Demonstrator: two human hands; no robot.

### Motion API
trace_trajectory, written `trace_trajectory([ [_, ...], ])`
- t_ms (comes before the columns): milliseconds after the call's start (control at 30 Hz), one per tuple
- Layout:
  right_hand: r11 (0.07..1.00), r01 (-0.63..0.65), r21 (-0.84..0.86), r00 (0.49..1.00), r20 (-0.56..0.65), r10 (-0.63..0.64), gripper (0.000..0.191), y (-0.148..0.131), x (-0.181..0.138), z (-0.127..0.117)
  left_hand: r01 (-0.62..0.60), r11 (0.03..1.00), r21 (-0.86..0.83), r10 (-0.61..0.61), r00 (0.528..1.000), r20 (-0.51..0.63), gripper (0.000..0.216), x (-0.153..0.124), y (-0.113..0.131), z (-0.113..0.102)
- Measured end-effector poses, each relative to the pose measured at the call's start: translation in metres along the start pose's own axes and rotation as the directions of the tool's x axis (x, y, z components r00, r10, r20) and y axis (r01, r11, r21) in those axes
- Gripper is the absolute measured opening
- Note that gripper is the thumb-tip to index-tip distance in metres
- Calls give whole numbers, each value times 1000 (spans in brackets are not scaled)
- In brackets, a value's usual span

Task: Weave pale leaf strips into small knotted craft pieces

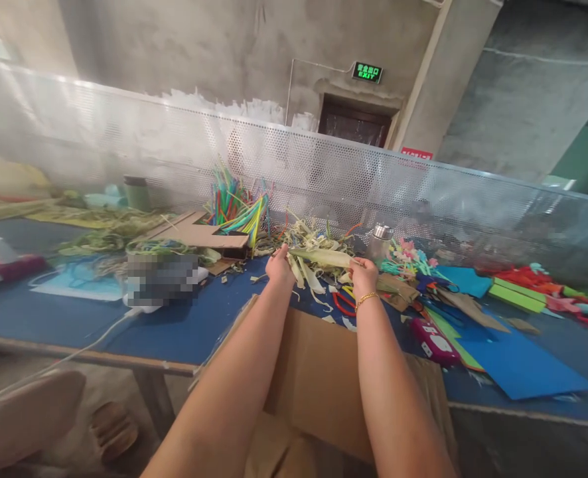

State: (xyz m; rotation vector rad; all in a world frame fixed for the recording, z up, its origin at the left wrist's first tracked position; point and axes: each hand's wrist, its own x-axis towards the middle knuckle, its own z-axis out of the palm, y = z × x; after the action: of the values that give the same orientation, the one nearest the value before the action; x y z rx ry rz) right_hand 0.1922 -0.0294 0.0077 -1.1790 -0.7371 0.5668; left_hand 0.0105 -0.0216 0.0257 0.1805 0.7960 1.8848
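Note:
My left hand (279, 266) and my right hand (364, 275) are both stretched out over the blue table (184, 328). Between them they hold a pale green-yellow leaf strip (321, 257), one hand pinched on each end. A gold bracelet sits on my right wrist. Under the strip lies a heap of cut pale leaf scraps (314, 282). A brown cardboard sheet (318, 378) lies below my forearms at the table's near edge.
A bundle of coloured sticks (237, 206) stands behind a flat cardboard box (199, 234). A metal-lidded jar (378, 242), a pink case (432, 340), blue sheets (517, 365) and green blocks (515, 297) lie to the right. A perforated metal screen (324, 179) backs the table.

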Motion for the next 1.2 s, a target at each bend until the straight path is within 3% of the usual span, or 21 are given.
trace_trajectory([
  [267,1000,-29,6,992,-125,29,11,3,7,-1,83,996,-28,-82,997,6,28,-11,4,3],
  [500,1000,-19,4,991,-129,19,14,5,10,-3,93,996,8,-93,996,4,23,-11,5,3],
  [1000,998,-37,58,978,-202,48,10,0,8,-2,76,997,-6,-76,997,-6,24,-7,1,3],
  [1100,997,-45,67,969,-241,60,7,-6,6,-2,20,1000,13,-21,999,29,25,-2,-1,2],
  [1200,982,-86,167,969,-215,122,3,-12,2,0,-20,998,57,15,996,91,40,3,-4,2],
])
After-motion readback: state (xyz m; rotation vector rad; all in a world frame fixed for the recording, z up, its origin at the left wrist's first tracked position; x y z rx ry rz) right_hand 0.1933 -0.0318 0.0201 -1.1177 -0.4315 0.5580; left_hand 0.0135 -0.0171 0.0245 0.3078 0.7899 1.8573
